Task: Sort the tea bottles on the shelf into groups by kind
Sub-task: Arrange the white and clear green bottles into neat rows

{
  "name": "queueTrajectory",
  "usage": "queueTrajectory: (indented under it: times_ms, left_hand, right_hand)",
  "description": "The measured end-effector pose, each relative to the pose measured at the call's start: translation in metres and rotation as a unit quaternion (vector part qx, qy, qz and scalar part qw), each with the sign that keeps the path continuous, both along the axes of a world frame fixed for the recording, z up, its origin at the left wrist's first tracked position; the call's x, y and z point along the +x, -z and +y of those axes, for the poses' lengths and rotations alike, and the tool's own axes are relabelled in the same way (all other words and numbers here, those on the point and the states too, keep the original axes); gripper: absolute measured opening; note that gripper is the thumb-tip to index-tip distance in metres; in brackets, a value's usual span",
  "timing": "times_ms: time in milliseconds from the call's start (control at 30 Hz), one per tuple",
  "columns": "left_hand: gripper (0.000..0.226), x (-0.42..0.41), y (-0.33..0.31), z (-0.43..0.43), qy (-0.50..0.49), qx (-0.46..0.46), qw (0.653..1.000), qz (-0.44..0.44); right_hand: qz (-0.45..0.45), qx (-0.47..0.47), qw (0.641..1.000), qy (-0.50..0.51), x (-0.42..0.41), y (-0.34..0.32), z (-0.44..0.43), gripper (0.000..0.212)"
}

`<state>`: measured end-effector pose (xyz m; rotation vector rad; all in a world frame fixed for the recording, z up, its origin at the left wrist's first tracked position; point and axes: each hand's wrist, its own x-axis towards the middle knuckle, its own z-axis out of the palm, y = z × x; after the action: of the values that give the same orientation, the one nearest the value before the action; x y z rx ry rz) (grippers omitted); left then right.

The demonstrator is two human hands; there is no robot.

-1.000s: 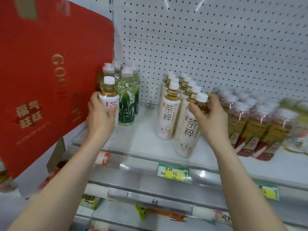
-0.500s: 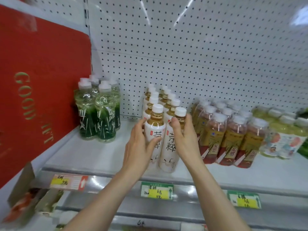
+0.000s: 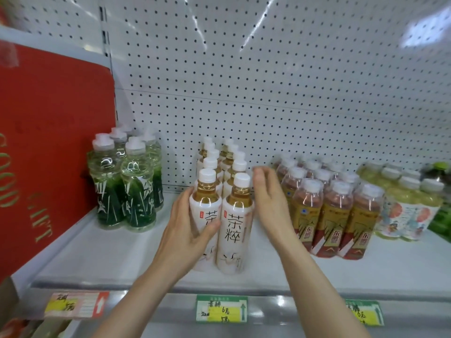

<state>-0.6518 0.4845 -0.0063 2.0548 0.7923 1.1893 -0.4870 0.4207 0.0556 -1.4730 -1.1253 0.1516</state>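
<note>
While the left hand wrapped the front-left white-sleeved amber tea bottle on the white metal shelf, the right hand, fingers loosely spread, hovered just beside its white-sleeved neighbour bottle, between green-labelled clear bottles and gold-and-red-labelled bottles.

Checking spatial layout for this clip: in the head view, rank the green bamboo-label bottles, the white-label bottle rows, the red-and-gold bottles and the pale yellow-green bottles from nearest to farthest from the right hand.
1. White-label bottle rows: right beside the right hand, on its left.
2. Red-and-gold bottles: just to its right.
3. Pale yellow-green bottles: far right of the shelf.
4. Green bamboo-label bottles: far left, by the red board.
</note>
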Motion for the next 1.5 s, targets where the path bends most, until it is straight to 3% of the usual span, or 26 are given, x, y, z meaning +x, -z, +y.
queueTrajectory:
  times_ms: [133,233,400,600,700,800,867,933,1100,1500]
  left_hand:
    - [0.1,0.004,-0.005,0.009,0.025,-0.045,0.999,-0.003]
    - [0.091,0.008,-0.005,0.015,0.046,-0.071,0.996,-0.019]
    - [0.076,0.008,-0.005,0.013,0.064,-0.083,0.994,-0.026]
    - [0.085,0.007,-0.005,0.013,0.067,-0.079,0.994,-0.036]
    - [0.092,0.005,-0.006,0.012,0.056,-0.071,0.995,-0.033]
    - [0.086,0.005,-0.005,0.01,0.053,-0.057,0.996,-0.045]
    - [0.069,0.005,-0.005,0.008,0.055,-0.052,0.996,-0.047]
    - [0.061,0.005,-0.006,0.007,0.055,-0.05,0.996,-0.044]
    - [0.055,0.004,-0.01,0.006,0.054,-0.028,0.998,-0.036]
    - [0.059,0.008,-0.004,0.007,0.04,-0.009,0.999,-0.017]
  right_hand:
    - [0.102,-0.097,0.989,-0.041,0.044,-0.034,0.051,0.062]
    - [0.275,-0.202,0.931,-0.13,0.061,-0.022,0.094,0.083]
    - [0.356,-0.18,0.903,-0.161,0.053,-0.012,0.099,0.061]
    - [0.309,-0.177,0.921,-0.156,0.041,-0.016,0.076,0.064]
    - [0.266,-0.068,0.956,-0.107,0.03,-0.009,0.048,0.067]
    - [0.157,0.035,0.978,-0.131,-0.003,0.006,0.012,0.058]
    - [0.045,0.058,0.992,-0.098,-0.019,0.024,0.005,0.049]
    - [-0.012,0.09,0.995,-0.05,-0.025,0.036,0.008,0.035]
    - [-0.006,0.108,0.994,-0.02,-0.031,0.038,0.011,0.023]
    - [-0.015,0.081,0.996,-0.022,-0.033,0.037,0.01,0.03]
